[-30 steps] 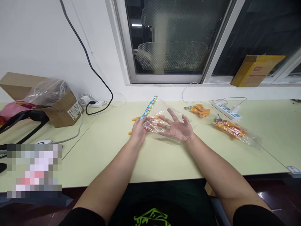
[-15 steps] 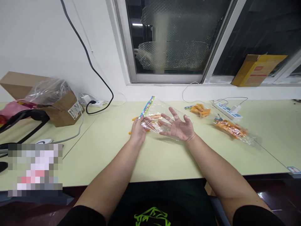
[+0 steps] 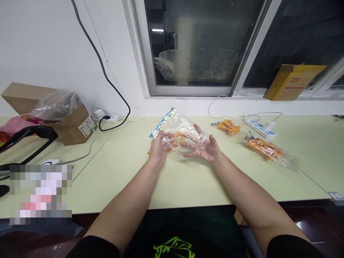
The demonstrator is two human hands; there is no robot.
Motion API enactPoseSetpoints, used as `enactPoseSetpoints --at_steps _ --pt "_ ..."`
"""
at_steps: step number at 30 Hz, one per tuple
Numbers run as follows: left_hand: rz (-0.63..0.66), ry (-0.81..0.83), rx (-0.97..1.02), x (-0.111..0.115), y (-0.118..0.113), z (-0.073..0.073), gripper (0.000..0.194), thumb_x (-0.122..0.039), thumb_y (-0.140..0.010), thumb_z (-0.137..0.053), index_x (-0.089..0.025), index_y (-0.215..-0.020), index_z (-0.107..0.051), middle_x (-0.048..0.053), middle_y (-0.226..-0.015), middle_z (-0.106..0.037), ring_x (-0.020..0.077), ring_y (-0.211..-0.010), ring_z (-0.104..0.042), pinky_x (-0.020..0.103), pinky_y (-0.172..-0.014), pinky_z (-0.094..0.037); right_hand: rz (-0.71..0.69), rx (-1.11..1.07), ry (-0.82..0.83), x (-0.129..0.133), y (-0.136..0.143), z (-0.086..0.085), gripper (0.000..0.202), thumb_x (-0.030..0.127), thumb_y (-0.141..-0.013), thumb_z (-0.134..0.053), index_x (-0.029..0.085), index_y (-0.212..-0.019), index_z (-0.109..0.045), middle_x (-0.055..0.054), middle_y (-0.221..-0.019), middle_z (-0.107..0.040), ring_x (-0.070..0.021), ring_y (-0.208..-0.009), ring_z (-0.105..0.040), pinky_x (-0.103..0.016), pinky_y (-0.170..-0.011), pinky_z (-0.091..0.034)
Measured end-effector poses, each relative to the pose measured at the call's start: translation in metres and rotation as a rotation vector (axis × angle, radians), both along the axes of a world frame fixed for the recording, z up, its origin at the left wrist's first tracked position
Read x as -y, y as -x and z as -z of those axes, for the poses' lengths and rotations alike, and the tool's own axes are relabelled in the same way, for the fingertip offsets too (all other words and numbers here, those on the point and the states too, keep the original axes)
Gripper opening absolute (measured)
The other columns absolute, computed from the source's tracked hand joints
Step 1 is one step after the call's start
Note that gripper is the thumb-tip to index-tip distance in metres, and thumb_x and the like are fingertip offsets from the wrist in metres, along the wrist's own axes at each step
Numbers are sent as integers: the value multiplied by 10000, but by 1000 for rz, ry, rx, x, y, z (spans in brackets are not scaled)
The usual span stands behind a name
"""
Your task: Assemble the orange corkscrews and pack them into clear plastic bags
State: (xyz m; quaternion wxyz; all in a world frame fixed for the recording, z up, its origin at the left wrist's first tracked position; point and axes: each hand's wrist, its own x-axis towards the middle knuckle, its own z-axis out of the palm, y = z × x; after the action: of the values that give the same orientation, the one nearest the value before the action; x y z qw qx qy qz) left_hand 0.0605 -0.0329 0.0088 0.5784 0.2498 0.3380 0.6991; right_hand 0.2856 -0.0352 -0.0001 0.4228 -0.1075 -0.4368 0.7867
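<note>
Head view, bag: a clear plastic bag (image 3: 182, 127) with a colourful printed strip along its top edge is held up just above the pale green table (image 3: 188, 179), straight below the window frame (image 3: 188, 89).
Head view, contents: a few orange sticks show through the film, low in the bag, between the two hands.
Head view, left hand: the left hand (image 3: 158, 148) grips the bag's left side under the printed strip; its fingers are closed on the film, thumb toward the bag.
Head view, right hand: the right hand (image 3: 205, 147) lies palm up with fingers spread, reaching leftward under or into the bag, the film draped over the fingertips; I cannot tell which side of the film they are on.
Head view, right of the bag: two more filled bags of orange sticks (image 3: 228, 126) (image 3: 264, 147) rest on the table, well apart from the hands, with a white power strip (image 3: 259, 126) between and behind them.
Head view, left of the bag: a cardboard box (image 3: 67, 122) with crumpled plastic on it sits by the wall, a black cable (image 3: 107, 79) hanging down near it.
Head view, sill: a yellow box (image 3: 294, 80) leans on the window ledge, far right of the bag.
</note>
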Motion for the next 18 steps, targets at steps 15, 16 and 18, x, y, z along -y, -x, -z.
enactPoseSetpoints --at_steps 15,16,18 --pt "85 50 201 -6 13 -4 288 -475 -982 -582 -235 -1136 -621 108 -1202 -683 252 -1111 -700 434 -960 -592 -37 -3 -57 -1 -3 -2 888 770 -688 -771 416 -1461 -517 -92 -1529 -531 -353 -1276 -612 -650 -983 -521" --pt "57 38 216 -7 17 -7 270 -474 -1000 -550 -242 -1117 -623 100 -1204 -683 249 -1114 -697 439 -965 -591 14 -12 -61 -4 -5 -1 829 782 -710 -744 346 -1399 -594 -106 -1427 -617 -329 -1213 -648 -598 -985 -537" --pt "-5 5 241 -10 25 -13 239 -462 -1018 -516 -259 -1087 -622 81 -1214 -683 249 -1116 -694 457 -972 -589 159 -57 -61 -12 -8 4 654 760 -789 -686 265 -1217 -707 -89 -1185 -731 -250 -1028 -705 -472 -939 -577"
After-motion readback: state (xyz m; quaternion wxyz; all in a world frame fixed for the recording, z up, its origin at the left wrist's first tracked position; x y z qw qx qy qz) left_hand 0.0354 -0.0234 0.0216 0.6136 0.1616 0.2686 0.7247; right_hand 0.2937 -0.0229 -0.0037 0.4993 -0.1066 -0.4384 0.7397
